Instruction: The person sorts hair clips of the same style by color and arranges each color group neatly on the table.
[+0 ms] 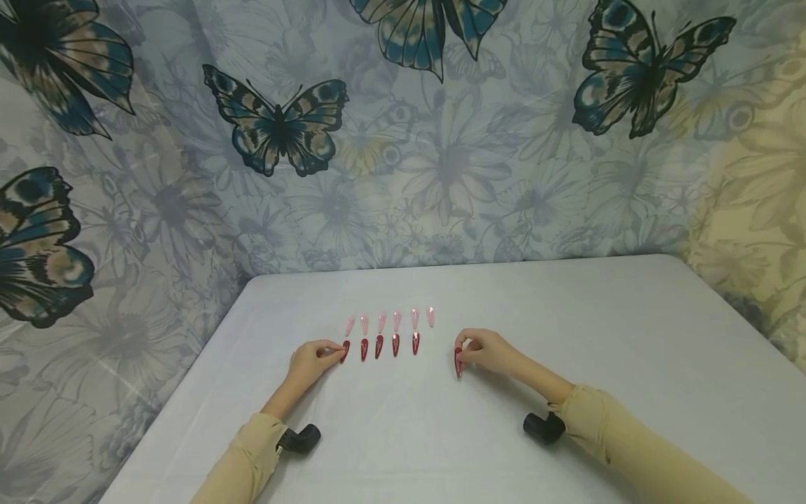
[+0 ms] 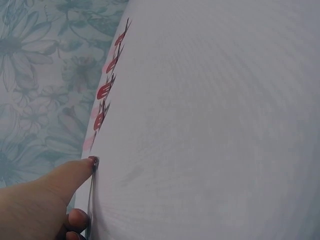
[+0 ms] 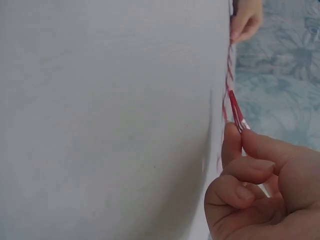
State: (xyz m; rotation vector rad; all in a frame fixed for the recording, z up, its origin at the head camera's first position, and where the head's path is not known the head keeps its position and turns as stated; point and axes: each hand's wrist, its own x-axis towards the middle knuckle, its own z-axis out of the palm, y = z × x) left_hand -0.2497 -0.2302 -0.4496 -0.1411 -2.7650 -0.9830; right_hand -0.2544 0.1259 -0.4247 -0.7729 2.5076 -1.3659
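In the head view, my left hand (image 1: 313,362) pinches the top of the leftmost red snap hair clip (image 1: 345,352) in a row on the white table. The left wrist view shows the thumb at this clip's end, with the rest of it largely hidden. More red hair clips (image 1: 379,346) lie to its right, pointed ends toward me. Farther right, my right hand (image 1: 491,350) holds another red hair clip (image 1: 458,365) between thumb and index finger, its pointed end downward. In the right wrist view this clip (image 3: 235,107) shows a slit and a silvery end by the fingertips.
Several pink hair clips (image 1: 397,320) form a second row just beyond the red ones. The white tabletop (image 1: 567,301) extends around both rows to a wall cloth (image 1: 453,210) with butterflies and flowers. A black wrist device (image 1: 301,439) sits at the left cuff, another (image 1: 543,428) at the right.
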